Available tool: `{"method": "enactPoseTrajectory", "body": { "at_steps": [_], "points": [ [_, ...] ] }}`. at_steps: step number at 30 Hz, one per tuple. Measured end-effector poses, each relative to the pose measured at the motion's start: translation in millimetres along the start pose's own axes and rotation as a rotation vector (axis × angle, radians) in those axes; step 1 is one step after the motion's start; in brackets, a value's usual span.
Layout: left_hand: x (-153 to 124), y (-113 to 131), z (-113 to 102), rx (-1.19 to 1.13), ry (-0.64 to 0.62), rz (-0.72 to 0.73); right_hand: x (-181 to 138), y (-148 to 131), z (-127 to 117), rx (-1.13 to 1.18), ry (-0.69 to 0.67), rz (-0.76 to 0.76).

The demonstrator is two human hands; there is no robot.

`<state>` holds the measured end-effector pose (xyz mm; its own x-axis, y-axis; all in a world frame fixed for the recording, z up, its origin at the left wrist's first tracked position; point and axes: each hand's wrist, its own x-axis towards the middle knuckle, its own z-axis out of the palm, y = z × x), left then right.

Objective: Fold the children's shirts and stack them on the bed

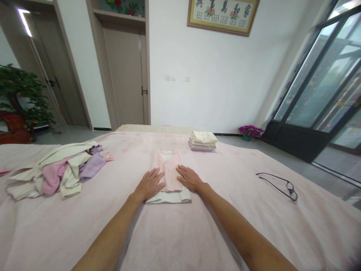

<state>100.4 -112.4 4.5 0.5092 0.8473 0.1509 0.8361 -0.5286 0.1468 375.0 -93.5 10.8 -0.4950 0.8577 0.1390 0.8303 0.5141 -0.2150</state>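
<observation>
A small pink garment with a white band at its near end (172,175) lies partly folded on the pink bedspread (169,233), straight ahead of me. On its left side rests my left hand (150,183), flat with the fingers stretched out. My right hand (189,177) lies flat along the garment's right edge, fingers extended toward the middle. Neither hand grips the cloth. Beyond my right hand sits a neat stack of folded clothes (203,141), cream on top and lilac below.
A loose heap of clothes (59,169) in cream, pink and lilac lies to the left. Dark-framed glasses (278,185) rest on the bedspread at the right. Past the bed stand a pot of purple flowers (250,131), a glazed door (316,90) and a leafy plant (24,94).
</observation>
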Motion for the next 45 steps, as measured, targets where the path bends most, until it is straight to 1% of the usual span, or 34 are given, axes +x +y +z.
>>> {"method": "enactPoseTrajectory", "body": {
  "at_steps": [2,6,9,15,21,30,39,45],
  "points": [
    [-0.1,-0.4,0.0,-0.001,-0.001,0.001,1.2,1.5,0.8,0.023,0.042,0.019],
    [-0.5,-0.1,-0.8,0.003,0.006,-0.003,6.5,6.2,6.0,0.009,0.15,0.143],
    [-0.6,-0.1,-0.9,-0.001,0.008,0.001,9.8,9.6,10.7,-0.026,0.143,0.189],
    [-1.2,-0.2,0.1,-0.003,0.024,0.006,8.1,7.9,11.0,-0.042,0.144,0.184],
    [-2.9,1.9,-1.7,-0.012,0.017,-0.006,6.1,3.7,7.8,-0.04,0.144,0.218],
    [-3.0,1.9,-2.5,-0.011,0.026,-0.003,6.8,1.5,6.7,-0.036,0.194,0.211],
    [-3.8,4.0,-6.5,-0.013,0.02,-0.004,8.4,4.9,10.1,-0.047,0.231,0.198],
    [-4.1,3.9,-7.9,-0.011,0.02,-0.005,10.2,6.2,9.0,-0.032,0.229,0.199]
  ]
}}
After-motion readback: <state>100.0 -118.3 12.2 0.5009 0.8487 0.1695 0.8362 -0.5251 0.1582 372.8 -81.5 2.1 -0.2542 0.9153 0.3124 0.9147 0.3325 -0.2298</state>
